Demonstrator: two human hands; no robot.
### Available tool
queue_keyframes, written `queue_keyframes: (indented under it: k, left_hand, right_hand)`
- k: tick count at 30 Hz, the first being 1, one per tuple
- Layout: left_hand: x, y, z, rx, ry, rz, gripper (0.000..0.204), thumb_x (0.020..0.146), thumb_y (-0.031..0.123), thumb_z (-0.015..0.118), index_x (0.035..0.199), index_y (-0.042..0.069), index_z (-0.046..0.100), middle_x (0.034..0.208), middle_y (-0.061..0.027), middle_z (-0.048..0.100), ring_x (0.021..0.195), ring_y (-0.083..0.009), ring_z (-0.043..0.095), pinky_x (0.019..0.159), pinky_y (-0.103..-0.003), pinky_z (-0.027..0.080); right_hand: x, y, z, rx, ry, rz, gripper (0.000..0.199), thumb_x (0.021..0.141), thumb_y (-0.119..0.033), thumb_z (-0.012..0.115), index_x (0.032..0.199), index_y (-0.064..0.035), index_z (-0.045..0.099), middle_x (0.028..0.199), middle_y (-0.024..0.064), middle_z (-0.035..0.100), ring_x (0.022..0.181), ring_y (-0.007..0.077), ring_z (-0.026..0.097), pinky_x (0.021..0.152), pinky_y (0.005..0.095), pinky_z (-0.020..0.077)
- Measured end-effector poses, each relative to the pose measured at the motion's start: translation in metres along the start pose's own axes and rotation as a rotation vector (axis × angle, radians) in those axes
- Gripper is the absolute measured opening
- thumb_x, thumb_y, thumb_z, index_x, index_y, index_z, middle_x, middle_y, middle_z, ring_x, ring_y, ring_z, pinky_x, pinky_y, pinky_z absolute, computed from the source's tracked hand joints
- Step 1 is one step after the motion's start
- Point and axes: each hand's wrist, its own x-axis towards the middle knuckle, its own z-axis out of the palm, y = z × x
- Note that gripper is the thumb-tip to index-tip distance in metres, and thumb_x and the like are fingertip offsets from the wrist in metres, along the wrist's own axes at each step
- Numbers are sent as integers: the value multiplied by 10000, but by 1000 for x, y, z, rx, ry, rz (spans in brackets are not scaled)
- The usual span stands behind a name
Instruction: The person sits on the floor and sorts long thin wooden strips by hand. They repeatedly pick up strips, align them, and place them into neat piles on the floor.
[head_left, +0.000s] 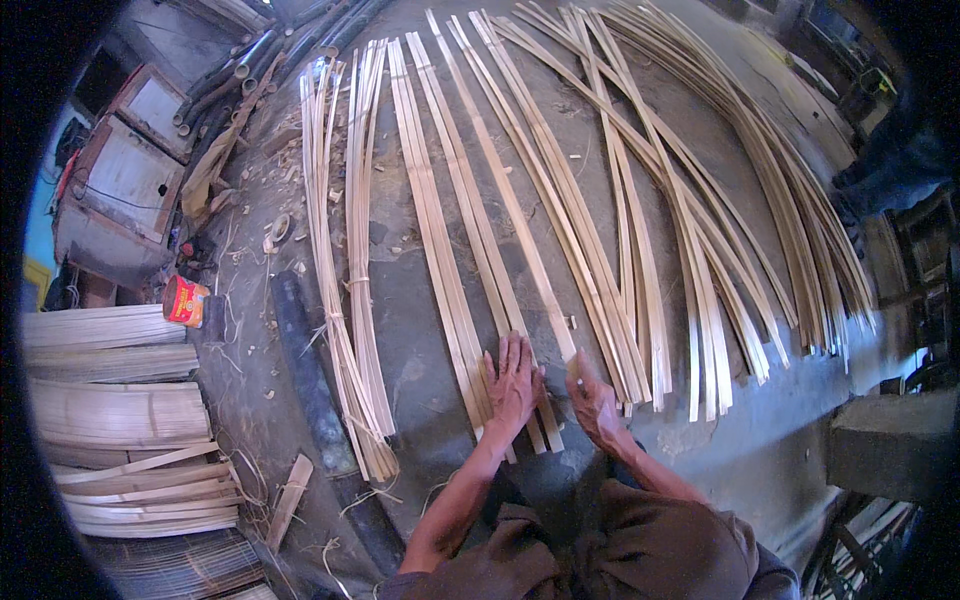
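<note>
Long pale bamboo strips lie side by side on the grey floor before me. My left hand (pixel 514 388) rests flat, fingers stretched, across the near part of a narrow row of strips (pixel 472 225), with another row of strips (pixel 432 225) just left of it. My right hand (pixel 595 402) is closed at the near end of a single bamboo strip (pixel 518 232), which runs away from me between the rows. Its fingertips are partly hidden. Close to the right of this hand lies a further group of strips (pixel 572 225).
Two tied strip bundles (pixel 322 210) lie to the left, beside a dark pole (pixel 305 370). Crossed strips (pixel 650 160) and a thick strip pile (pixel 770 150) spread rightward. Stacked slats (pixel 120 415) and a red-and-yellow tub (pixel 186 302) stand far left. Someone's leg (pixel 895 175) shows at right.
</note>
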Motion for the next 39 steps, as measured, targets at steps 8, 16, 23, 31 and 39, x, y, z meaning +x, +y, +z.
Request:
queue_keyframes:
  k: [8, 16, 23, 31, 39]
  left_hand:
    - [3, 3, -3, -47, 6, -11, 590, 973, 273, 490, 1494, 52, 324, 1579, -117, 264, 1473, -283, 206, 1177, -558, 134]
    - [1, -2, -3, -56, -26, -32, 585, 978, 254, 478, 1498, 43, 314, 1585, -108, 252, 1477, -270, 195, 1186, -541, 121]
    - [4, 2, -7, -66, -29, -28, 587, 972, 247, 482, 1498, 46, 315, 1588, -111, 245, 1479, -270, 189, 1189, -534, 118]
    - [0, -6, -3, -53, -18, -14, 607, 967, 283, 480, 1503, 57, 309, 1587, -123, 245, 1478, -276, 193, 1192, -523, 110]
    - [15, -8, -9, -367, 244, -90, 475, 952, 145, 513, 1382, -38, 427, 1444, -252, 413, 1356, -392, 385, 1135, -470, 291]
  right_hand:
    - [0, -4, 26, -112, -165, 105, 541, 962, -235, 556, 1426, -13, 388, 814, 312, 626, 777, 475, 649, 632, 515, 502]
    - [-17, -16, 18, -45, -197, 91, 588, 950, -269, 572, 1440, -22, 359, 808, 317, 624, 784, 488, 639, 641, 519, 511]
    - [-34, -4, 19, -56, -178, 107, 590, 939, -199, 563, 1455, -34, 330, 743, 310, 616, 709, 494, 626, 617, 553, 485]
    - [-34, -31, 8, 68, -59, 176, 494, 972, -238, 581, 1411, -47, 460, 722, 240, 593, 615, 311, 613, 594, 400, 483]
    - [-13, -49, 16, 214, -100, 149, 513, 989, -231, 546, 1453, -67, 401, 951, 307, 637, 878, 405, 671, 742, 401, 514]
